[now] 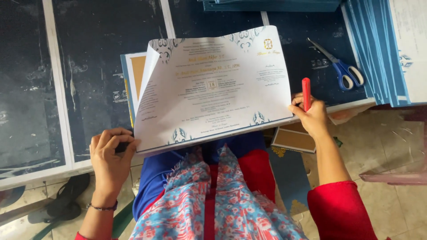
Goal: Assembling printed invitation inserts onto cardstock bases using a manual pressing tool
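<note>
One large printed sheet (213,84), white with blue corner ornaments, lies spread over the near edge of a dark blue work surface (102,40) and the person's lap, its far left corner curling up and over. The left hand (111,155) pinches the sheet's near left corner, fingers curled tight around the edge. The right hand (311,116) presses on the sheet's right edge, and its fingers are closed around one red stick-shaped tool (306,93) held upright. Under the sheet's left side one blue-bordered card with a tan panel (133,73) shows. One pair of blue-handled scissors (340,66) lies on the surface, right of the sheet and well apart from the right hand. There are two stacks of blue-edged sheets: one fanned stack (382,49) at the far right and one stack (271,4) along the far edge. Near the right forearm, one tan card with a pale border (296,140) lies lower down, by the tiled floor (391,146). One dark sandal (66,198) sits on the floor at the near left.
</note>
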